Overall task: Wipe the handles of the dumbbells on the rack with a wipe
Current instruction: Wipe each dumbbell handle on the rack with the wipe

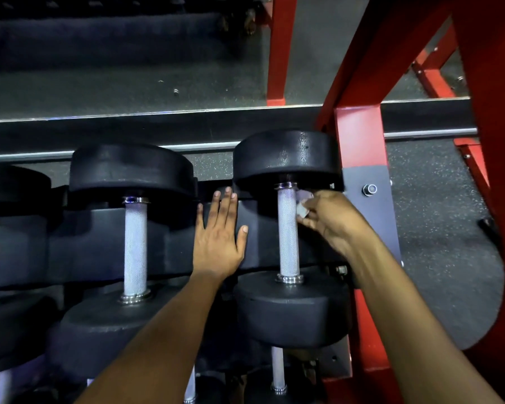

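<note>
Our right hand (333, 220) pinches the wipe (303, 204) against the upper end of the rightmost dumbbell's handle (288, 234), the grip tight around the small wad. Our left hand (220, 237) rests flat with fingers spread on the rack's black cradle (99, 243) (bracing us). We risk missing the handle's far side, since the wad covers little.

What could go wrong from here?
1. The right hand pinches the wipe only against the right side near the handle's top; the far side and lower part may get missed.
2. The wipe is a small wad held at the fingertips; it may slip on the knurled surface.
3. The left hand rests flat on the rack between dumbbells; if one rolls, fingers could get pinched.
</note>
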`<action>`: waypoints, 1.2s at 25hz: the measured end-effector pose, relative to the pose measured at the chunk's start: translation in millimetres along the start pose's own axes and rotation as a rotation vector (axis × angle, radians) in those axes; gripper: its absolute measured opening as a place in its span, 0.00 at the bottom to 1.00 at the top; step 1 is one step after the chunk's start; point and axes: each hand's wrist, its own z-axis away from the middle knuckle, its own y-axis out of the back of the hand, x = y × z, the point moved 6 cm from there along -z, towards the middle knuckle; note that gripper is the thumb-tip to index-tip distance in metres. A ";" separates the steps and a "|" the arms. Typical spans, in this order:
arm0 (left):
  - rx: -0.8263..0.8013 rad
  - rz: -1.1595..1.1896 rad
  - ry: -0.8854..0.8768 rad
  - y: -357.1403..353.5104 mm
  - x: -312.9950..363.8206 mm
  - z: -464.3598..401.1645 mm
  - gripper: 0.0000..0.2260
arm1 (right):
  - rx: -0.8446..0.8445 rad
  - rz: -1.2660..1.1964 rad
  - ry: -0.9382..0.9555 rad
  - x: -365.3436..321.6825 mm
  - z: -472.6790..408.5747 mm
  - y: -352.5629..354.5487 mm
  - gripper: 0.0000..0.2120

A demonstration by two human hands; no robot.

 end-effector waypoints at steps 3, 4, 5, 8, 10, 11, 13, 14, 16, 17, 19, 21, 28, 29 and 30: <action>-0.012 0.007 0.002 -0.5 1.8 -0.1 0.29 | -0.161 0.405 -0.064 35.4 34.5 -3.3 0.19; -0.016 0.006 0.002 -0.6 1.6 -0.3 0.29 | -0.180 0.424 -0.104 40.8 36.1 -4.3 0.18; -0.021 0.006 0.003 -0.8 1.5 -0.4 0.29 | -0.138 0.362 -0.086 33.6 26.6 -6.2 0.17; -0.026 0.007 0.002 -0.9 0.9 -0.7 0.30 | 0.177 0.046 0.079 -8.9 -11.3 -2.6 0.17; -0.029 0.009 0.002 -1.4 0.6 -0.5 0.30 | 0.163 0.303 0.138 -2.3 0.3 -1.7 0.15; -0.029 0.009 0.001 -1.4 0.5 -0.1 0.30 | 0.094 0.520 0.079 16.1 13.5 -2.0 0.15; -0.024 0.003 -0.004 -1.1 0.9 0.3 0.29 | -0.032 0.709 -0.067 39.8 36.1 -1.4 0.13; -0.023 0.001 -0.005 -0.9 1.1 -0.2 0.29 | -0.018 0.642 -0.028 31.3 30.1 -3.8 0.12; -0.021 0.001 -0.005 -0.8 0.9 -0.7 0.29 | 0.114 0.182 0.048 -0.3 4.3 -9.9 0.10; -0.021 0.002 -0.003 -1.0 0.6 -0.9 0.30 | 0.152 0.016 0.064 -6.0 -7.1 -11.2 0.13; -0.024 0.006 -0.001 -1.2 0.2 -0.9 0.30 | 0.110 0.030 -0.004 10.2 -4.6 -12.4 0.17; -0.022 0.004 -0.003 -0.8 0.3 -0.7 0.29 | -0.111 0.252 -0.179 43.5 18.3 -15.9 0.16; -0.016 -0.002 -0.008 -1.1 -0.1 -0.3 0.29 | -0.079 -0.099 -0.101 2.8 -1.9 -13.5 0.16; -0.017 -0.002 -0.008 -0.8 0.2 0.2 0.29 | -0.105 0.115 -0.112 22.2 13.3 -10.0 0.16; -0.016 -0.006 -0.008 -0.6 0.3 0.3 0.29 | -0.111 0.305 -0.143 41.8 25.4 -5.2 0.16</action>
